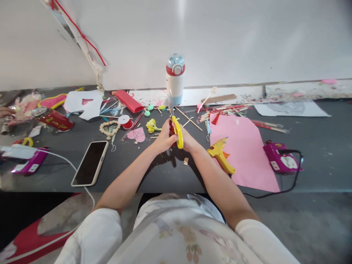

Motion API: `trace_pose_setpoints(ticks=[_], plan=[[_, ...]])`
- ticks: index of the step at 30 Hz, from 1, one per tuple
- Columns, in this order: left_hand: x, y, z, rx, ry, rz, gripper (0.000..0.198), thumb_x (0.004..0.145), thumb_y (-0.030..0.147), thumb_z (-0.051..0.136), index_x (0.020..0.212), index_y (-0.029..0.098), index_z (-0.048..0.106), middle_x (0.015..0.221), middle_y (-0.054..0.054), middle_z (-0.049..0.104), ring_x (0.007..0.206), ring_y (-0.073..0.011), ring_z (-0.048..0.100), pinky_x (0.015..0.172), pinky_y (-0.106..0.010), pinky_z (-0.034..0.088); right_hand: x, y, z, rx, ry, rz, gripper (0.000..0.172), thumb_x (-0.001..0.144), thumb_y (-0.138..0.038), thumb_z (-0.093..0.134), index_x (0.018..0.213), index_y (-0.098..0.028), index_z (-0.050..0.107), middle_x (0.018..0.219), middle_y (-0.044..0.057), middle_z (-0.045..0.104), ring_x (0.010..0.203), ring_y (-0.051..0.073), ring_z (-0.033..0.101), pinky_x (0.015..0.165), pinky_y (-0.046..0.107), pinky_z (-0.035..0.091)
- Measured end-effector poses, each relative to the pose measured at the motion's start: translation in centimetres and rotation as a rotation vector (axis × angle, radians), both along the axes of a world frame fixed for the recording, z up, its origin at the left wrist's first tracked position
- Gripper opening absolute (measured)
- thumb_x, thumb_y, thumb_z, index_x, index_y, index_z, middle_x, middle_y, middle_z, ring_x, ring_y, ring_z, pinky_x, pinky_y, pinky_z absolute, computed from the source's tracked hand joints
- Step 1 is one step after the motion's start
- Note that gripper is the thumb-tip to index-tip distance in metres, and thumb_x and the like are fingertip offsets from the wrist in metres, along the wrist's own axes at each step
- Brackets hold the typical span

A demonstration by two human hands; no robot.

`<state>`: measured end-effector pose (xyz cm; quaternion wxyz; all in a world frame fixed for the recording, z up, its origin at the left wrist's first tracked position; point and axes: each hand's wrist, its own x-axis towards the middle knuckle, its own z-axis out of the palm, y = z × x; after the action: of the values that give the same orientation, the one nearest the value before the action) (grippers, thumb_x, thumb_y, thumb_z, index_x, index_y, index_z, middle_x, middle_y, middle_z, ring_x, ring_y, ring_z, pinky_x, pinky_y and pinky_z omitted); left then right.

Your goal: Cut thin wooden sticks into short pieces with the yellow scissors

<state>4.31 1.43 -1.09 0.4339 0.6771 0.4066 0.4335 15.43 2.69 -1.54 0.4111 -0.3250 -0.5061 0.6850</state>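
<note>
Both hands meet above the dark table, in front of the bottle. My right hand (188,138) is closed on a pair of scissors (179,132) with yellow handles; their blades point up and away. My left hand (165,138) is closed beside the handles, its thumb close to them. Between its fingers shows a small dark-red thing (172,128), mostly hidden, whose kind I cannot make out. Left of the hands lies a yellow flower-like piece (153,125). Below them sits a small beige scrap (186,161).
A white bottle (175,80) stands at the back. Right lie pink paper (247,157), a yellow glue gun (222,156) and a purple power strip (280,157). Left are a phone (90,163), a ribbon spool (125,121) and a red can (53,118). Another person's hand (6,111) shows far left.
</note>
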Motion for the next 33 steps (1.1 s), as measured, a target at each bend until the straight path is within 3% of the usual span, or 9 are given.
trace_pose_setpoints(ticks=[4, 9, 15, 18, 21, 24, 29, 33], plan=[[-0.8, 0.5, 0.3, -0.003, 0.026, 0.021, 0.052, 0.078, 0.058, 0.045, 0.112, 0.019, 0.043, 0.102, -0.009, 0.055, 0.098, -0.0233, 0.055, 0.084, -0.04, 0.05, 0.0, -0.3, 0.8, 0.044, 0.028, 0.005, 0.026, 0.082, -0.044, 0.047, 0.074, -0.019, 0.05, 0.072, -0.001, 0.05, 0.069, 0.011, 0.047, 0.061, 0.024, 0.039], [-3.1, 1.2, 1.2, 0.12, 0.056, 0.211, 0.052, 0.086, 0.059, 0.034, 0.122, 0.023, 0.039, 0.118, -0.012, 0.054, 0.105, -0.0215, 0.056, 0.083, -0.037, 0.05, 0.1, -0.9, 1.4, -0.022, -0.027, 0.029, 0.026, 0.078, -0.045, 0.052, 0.078, -0.019, 0.05, 0.064, -0.004, 0.043, 0.057, 0.008, 0.038, 0.053, 0.023, 0.03], [-4.6, 0.5, 3.4, 0.431, 0.473, 0.469, 0.028, 0.091, 0.041, 0.036, 0.103, 0.02, 0.05, 0.1, -0.008, 0.059, 0.094, -0.0174, 0.056, 0.085, -0.034, 0.045, 0.0, -1.3, 1.9, -0.139, 0.052, 0.12, 0.018, 0.076, -0.036, 0.05, 0.08, -0.018, 0.051, 0.066, -0.003, 0.043, 0.058, 0.008, 0.039, 0.055, 0.023, 0.032], [-4.8, 0.4, 3.8, 0.507, 0.599, 0.521, 0.021, 0.092, 0.034, 0.036, 0.088, 0.02, 0.051, 0.086, -0.006, 0.059, 0.086, -0.0171, 0.055, 0.08, -0.031, 0.043, -0.1, -1.1, 2.0, -0.228, 0.064, 0.117, 0.016, 0.07, -0.023, 0.047, 0.084, -0.017, 0.053, 0.065, -0.003, 0.043, 0.055, 0.007, 0.037, 0.055, 0.023, 0.032], [-4.9, 0.5, 3.8, 0.522, 0.63, 0.532, 0.023, 0.092, 0.032, 0.034, 0.081, 0.021, 0.051, 0.079, -0.004, 0.057, 0.08, -0.0168, 0.055, 0.074, -0.029, 0.042, -0.2, -1.1, 1.8, -0.154, 0.011, 0.072, 0.019, 0.067, -0.018, 0.052, 0.085, -0.017, 0.054, 0.063, -0.005, 0.044, 0.053, 0.006, 0.036, 0.051, 0.022, 0.029], [-4.7, 0.3, 3.7, 0.548, 0.636, 0.531, 0.025, 0.093, 0.034, 0.034, 0.083, 0.022, 0.053, 0.077, -0.003, 0.058, 0.079, -0.0163, 0.055, 0.073, -0.028, 0.041, -0.2, -1.3, 1.7, -0.085, -0.005, 0.111, 0.018, 0.068, -0.026, 0.061, 0.081, -0.017, 0.054, 0.063, -0.005, 0.046, 0.052, 0.006, 0.036, 0.05, 0.021, 0.029], [-4.4, 0.1, 3.4, 0.565, 0.619, 0.525, 0.026, 0.093, 0.035, 0.034, 0.085, 0.021, 0.055, 0.073, -0.002, 0.058, 0.074, -0.0152, 0.055, 0.069, -0.027, 0.04, -0.2, -1.5, 2.1, -0.007, -0.1, 0.109, 0.032, 0.063, -0.038, 0.072, 0.076, -0.017, 0.051, 0.063, -0.005, 0.046, 0.053, 0.006, 0.035, 0.052, 0.023, 0.029], [-4.4, 0.1, 3.3, 0.56, 0.613, 0.536, 0.028, 0.093, 0.035, 0.034, 0.084, 0.021, 0.056, 0.07, -0.001, 0.058, 0.07, -0.0143, 0.054, 0.067, -0.026, 0.04, 0.0, -1.7, 2.7, -0.095, 0.026, 0.19, 0.039, 0.069, -0.053, 0.065, 0.074, -0.02, 0.045, 0.061, -0.006, 0.034, 0.051, 0.007, 0.028, 0.05, 0.024, 0.023]])
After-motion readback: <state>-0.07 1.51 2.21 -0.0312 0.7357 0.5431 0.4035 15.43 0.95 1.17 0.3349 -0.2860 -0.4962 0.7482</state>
